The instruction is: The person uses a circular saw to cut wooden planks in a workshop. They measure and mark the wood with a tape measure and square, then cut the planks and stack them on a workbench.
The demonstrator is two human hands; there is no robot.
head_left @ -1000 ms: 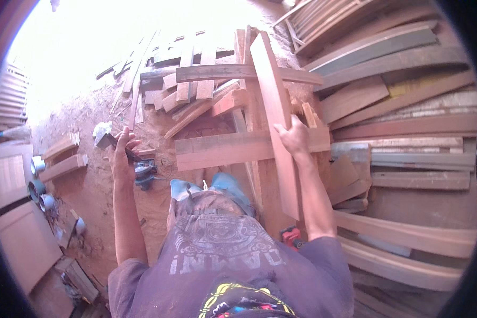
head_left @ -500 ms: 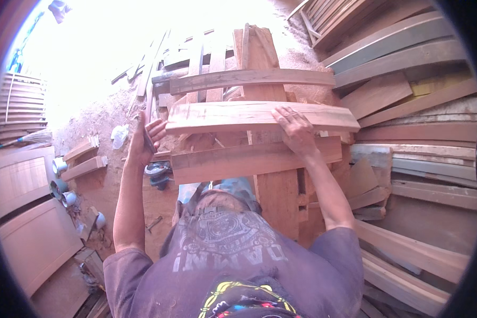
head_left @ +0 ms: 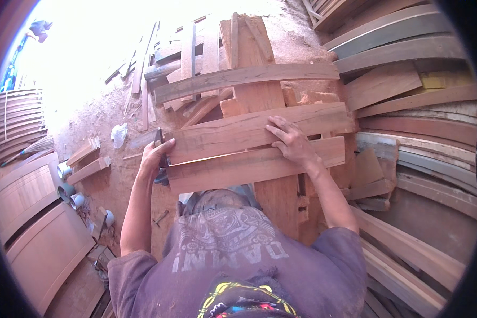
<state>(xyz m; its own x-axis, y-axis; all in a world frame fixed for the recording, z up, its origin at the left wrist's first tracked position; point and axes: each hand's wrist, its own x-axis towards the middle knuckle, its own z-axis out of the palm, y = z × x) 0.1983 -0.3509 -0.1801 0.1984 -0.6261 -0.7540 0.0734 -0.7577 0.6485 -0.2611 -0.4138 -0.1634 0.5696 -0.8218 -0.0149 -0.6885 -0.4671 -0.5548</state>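
A single head-worn fisheye view looks steeply down from above the person's own chest and shoulders, close over the stacked reddish-brown wooden planks [head_left: 249, 132] within arm's reach. It faces forward over the sandy ground [head_left: 116, 106]; straight boards bow near the dark circular rim.

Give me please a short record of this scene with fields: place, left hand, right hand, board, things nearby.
place: outdoor wood yard, sandy ground
left hand: grips the left end of the upper board
right hand: lies flat on that board, fingers spread
board: lies crosswise on a stack, above a second plank
things nearby: curved planks to the right, door panels to the left
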